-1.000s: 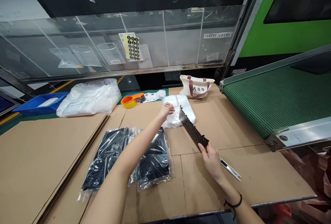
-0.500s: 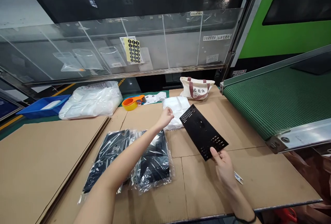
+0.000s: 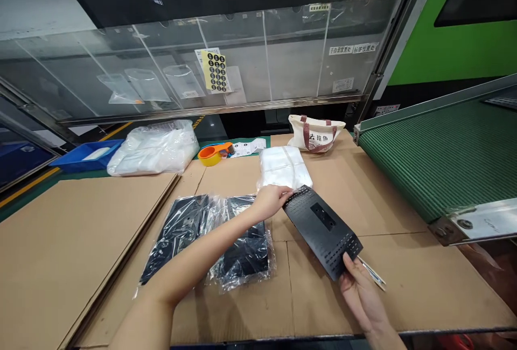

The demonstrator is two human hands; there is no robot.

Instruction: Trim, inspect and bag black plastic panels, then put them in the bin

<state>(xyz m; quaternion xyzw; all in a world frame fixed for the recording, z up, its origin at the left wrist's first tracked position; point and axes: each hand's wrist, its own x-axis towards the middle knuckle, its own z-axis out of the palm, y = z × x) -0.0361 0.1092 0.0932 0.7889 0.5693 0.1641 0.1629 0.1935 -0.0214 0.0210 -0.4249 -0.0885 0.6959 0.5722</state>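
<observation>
Black rectangular panel with rows of small slots at both ends [image 3: 323, 231] is up in the air over the brown cardboard-covered table [image 3: 388, 199], tilted, with a darker rectangle in its middle. Right hand [image 3: 363, 293] has the near end gripped, thumb on top. Left hand [image 3: 274, 201] is at the far corner with its fingers bent in against it; can't tell if it's really pinching or just touching.

Progress-wise, the panel is bare, no plastic on it. Just left of it, partly behind the left forearm, lie two packets of dark flat pieces in crinkly transparent plastic [image 3: 177, 231], so I'd call those already wrapped and this one not. No way to count what's left.

Just beyond the far end there's a strapped stack of whitish plastic bags [image 3: 285, 166]. A slim silvery tool [image 3: 374, 273] pokes out by the right hand, too partly hidden to name. Farther back: an orange-and-yellow tape dispenser [image 3: 214, 153] and a cream cloth tote with maroon handles [image 3: 317, 134]. Off to the right is a green ribbed conveyor belt [image 3: 452, 156], with another dark piece [image 3: 503, 102] at the picture's edge.
</observation>
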